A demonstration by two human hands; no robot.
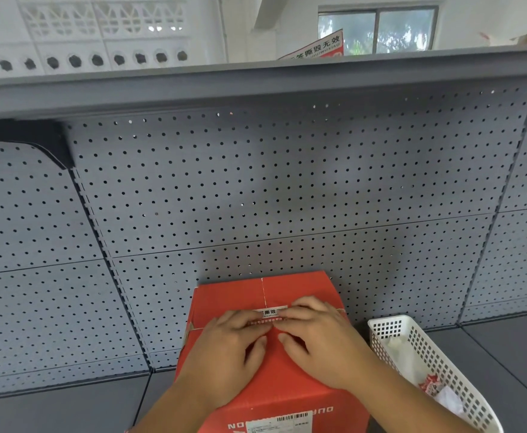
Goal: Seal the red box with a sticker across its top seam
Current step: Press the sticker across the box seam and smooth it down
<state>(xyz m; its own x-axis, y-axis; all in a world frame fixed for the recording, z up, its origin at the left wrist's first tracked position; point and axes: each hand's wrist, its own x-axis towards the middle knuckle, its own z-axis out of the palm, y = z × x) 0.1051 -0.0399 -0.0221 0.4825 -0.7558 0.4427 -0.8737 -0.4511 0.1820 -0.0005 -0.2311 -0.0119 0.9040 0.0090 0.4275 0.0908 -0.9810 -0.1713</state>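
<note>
Head view: left hand [231, 348] and right hand [321, 339] lie open, fingers flat on the sticker [270, 312] across the red box [274, 385] seam, on the shelf [68, 410] beside a white basket [462, 382].

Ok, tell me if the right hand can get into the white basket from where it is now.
Probably yes. The right hand lies flat on the red box, pressing the sticker together with the left hand. The white basket stands just beside the box on that side, open-topped, with nothing between them.
</note>
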